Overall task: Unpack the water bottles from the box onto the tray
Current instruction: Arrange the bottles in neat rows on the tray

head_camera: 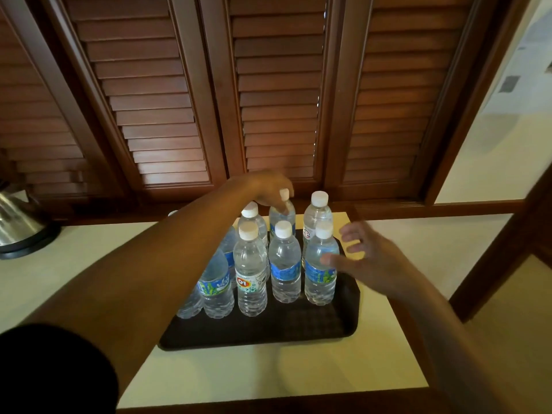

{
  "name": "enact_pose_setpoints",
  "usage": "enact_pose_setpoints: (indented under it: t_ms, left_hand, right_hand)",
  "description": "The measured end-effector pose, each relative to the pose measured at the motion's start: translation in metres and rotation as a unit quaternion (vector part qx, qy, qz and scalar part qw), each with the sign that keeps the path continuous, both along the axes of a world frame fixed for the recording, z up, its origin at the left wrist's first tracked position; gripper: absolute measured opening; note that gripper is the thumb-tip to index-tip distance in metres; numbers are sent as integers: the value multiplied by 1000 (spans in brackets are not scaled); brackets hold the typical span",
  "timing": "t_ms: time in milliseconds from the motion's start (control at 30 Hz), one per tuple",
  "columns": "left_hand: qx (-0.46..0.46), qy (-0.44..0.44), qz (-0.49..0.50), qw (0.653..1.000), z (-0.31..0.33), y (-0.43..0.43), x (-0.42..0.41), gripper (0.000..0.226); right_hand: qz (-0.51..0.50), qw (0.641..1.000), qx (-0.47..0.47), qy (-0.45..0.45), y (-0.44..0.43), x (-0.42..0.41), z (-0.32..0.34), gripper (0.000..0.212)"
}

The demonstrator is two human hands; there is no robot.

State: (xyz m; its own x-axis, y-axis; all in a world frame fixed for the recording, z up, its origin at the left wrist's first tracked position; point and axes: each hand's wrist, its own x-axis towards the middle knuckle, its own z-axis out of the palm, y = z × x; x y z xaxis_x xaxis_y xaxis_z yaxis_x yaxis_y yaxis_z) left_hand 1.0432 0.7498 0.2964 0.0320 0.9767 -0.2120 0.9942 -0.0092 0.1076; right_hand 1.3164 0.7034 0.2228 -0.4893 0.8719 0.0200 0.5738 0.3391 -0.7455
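Brown louvred shutters (277, 85) fill the wall behind; below them runs a pale table (254, 372) with a dark wood edge. A black tray (268, 327) lies flat on it, its near part bare. A steel kettle (21, 225) sits on its base at the far left of the table, well apart from the tray.

The bottles (251, 273) stand upright on the tray in two rows, white caps on, packed close together; the leftmost ones are partly hidden behind the left forearm, which stretches across from the lower left, black sleeve at the shoulder.

The left hand (265, 186) hangs wrist-high over the far row; its grip is curled down, pinching the back bottle (280, 218) at the cap (284, 194). The right hand (373, 258) comes in from the right, palm turned toward the rows, its grip spread and holding nothing; the thumb reaches to the end bottle (318, 282) of the near row, though I cannot tell whether it touches.
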Motion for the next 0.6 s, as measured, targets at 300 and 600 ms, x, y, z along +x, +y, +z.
enact_pose_setpoints:
  t_ms: [300,600]
  left_hand:
    - [4,-42,-13,999,-7,-6,3,31]
    - [-25,-83,-18,996,13,-22,15,58]
  right_hand:
    - [20,999,27,24,-9,-13,-46,69]
    - [13,998,57,10,-6,-14,-51,72]
